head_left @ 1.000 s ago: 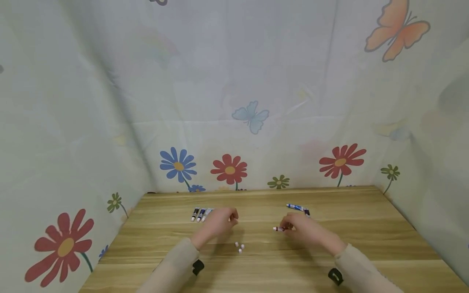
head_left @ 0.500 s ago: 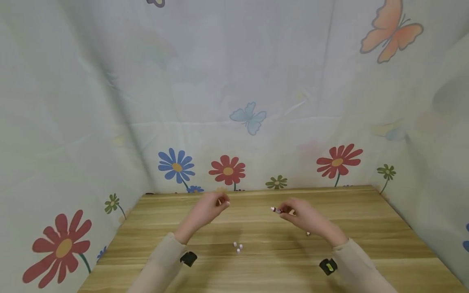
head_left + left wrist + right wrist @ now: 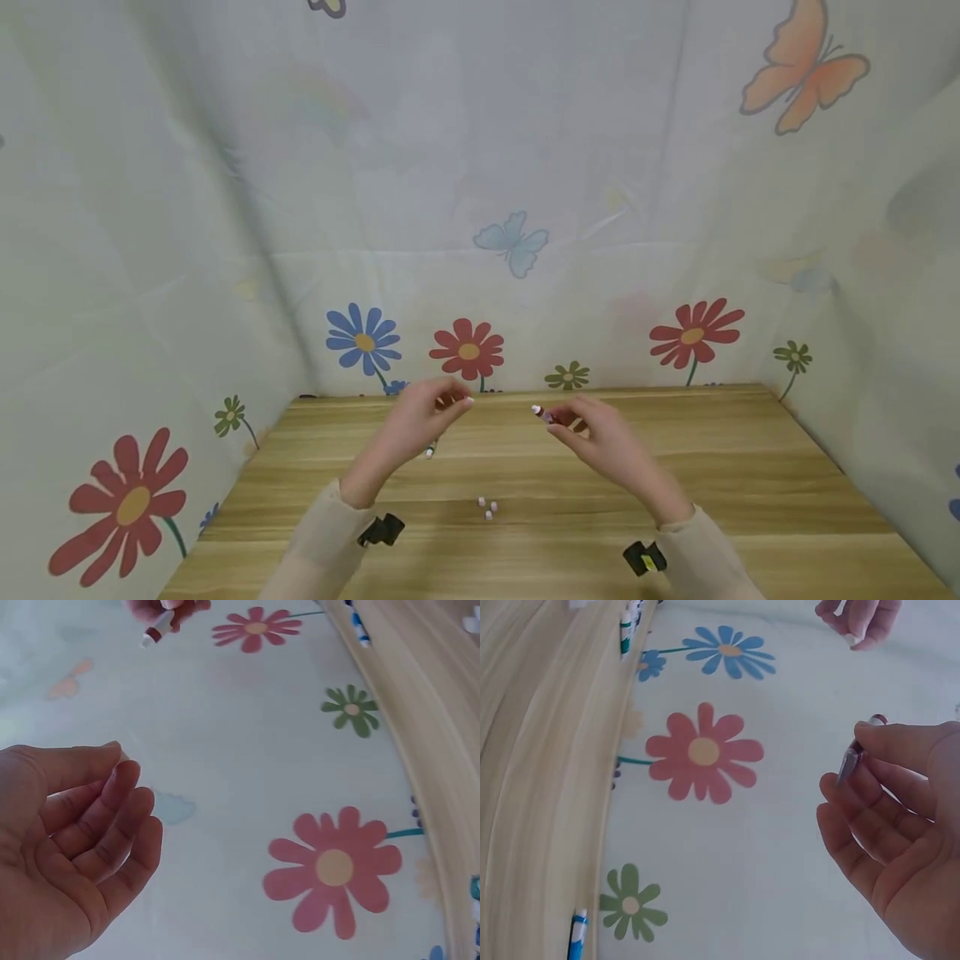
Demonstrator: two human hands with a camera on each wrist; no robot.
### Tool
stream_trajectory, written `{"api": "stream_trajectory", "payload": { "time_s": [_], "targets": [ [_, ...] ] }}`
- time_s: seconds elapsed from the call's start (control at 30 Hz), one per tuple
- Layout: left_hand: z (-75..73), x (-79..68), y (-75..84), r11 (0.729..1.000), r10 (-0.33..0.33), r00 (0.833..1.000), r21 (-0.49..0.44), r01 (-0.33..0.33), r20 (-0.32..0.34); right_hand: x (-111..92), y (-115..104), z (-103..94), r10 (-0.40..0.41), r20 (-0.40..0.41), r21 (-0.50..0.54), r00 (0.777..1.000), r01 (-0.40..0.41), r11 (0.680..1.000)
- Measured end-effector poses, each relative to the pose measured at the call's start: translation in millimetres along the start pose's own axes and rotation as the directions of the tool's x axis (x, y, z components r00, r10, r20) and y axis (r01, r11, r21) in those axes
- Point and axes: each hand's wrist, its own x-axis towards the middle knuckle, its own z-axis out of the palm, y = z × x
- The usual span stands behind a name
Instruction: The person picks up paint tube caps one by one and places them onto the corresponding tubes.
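Though any lettering is too small to read, the silvery tube point(image 3: 545, 414) with dark-red band and white tip is pinched by the right hand point(image 3: 604, 435), at its ten o'clock; the left hand point(image 3: 415, 418), apart, pinches a small white piece point(image 3: 469, 401).

tabletop point(image 3: 570, 533): smooth, wood-grained | curtain point(image 3: 420, 167): creased cloth | sleeves point(image 3: 318, 537): matt cloth | tube point(image 3: 847, 766): metal-looking

white piece point(image 3: 469, 401) partly hidden by left hand point(image 3: 415, 423). right hand point(image 3: 606, 437) covers part of red-banded tube point(image 3: 159, 628). blue tube point(image 3: 577, 941) cut off at right wrist view's bottom edge.
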Motion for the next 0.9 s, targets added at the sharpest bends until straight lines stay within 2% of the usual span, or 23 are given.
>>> {"api": "stream_trajectory", "payload": {
  "time_s": [0.23,0.53,0.9],
  "targets": [
    [-8.2,-5.4,25.6,0.996,0.074,0.996,-0.040,-0.077,-0.057,-2.3,-21.4,-0.7,-0.072,-0.079,0.046,0.994,0.076,0.996],
    [-12.1,-13.5,54.6,0.985,0.148,0.985,-0.076,-0.154,-0.089,-5.0,-42.3,-0.5,-0.163,-0.122,0.098,0.979,0.175,0.980],
    [-7.9,-23.4,72.5,0.963,0.244,0.964,-0.093,-0.253,-0.103,-9.7,-57.7,-1.1,-0.229,-0.134,0.084,0.964,0.241,0.967]
  ]
}}
